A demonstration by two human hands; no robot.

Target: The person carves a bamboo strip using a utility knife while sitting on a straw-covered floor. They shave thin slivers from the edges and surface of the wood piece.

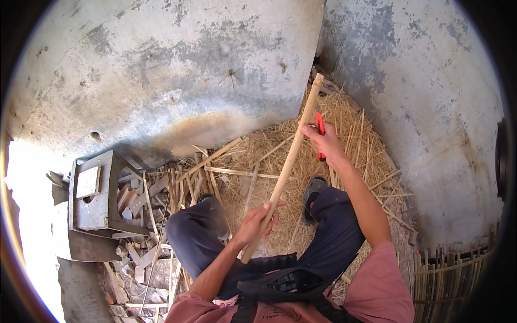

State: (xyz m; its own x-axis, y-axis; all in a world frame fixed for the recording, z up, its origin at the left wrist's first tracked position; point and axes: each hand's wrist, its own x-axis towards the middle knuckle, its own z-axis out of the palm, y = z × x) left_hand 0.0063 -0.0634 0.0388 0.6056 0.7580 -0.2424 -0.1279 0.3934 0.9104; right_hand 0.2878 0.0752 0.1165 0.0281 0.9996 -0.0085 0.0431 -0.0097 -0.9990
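A long pale bamboo strip [291, 156] slants across the middle, its upper end farther away and to the right. My left hand [254, 223] is closed around its lower part, near my lap. Higher up, my right hand [325, 141] holds a red-and-black utility knife [320, 129] and also touches the strip with its thumb side. The knife lies alongside the strip's right edge; I cannot make out whether its blade meets the wood. Part of the knife's handle is hidden in my fingers.
Straw-like shavings [258, 140] and loose strips cover the floor between my feet. A wooden stool-like box [110, 188] lies at the left beside rubble [142, 258]. Stained walls [177, 70] close in ahead and right. A slatted bamboo basket [444, 274] stands lower right.
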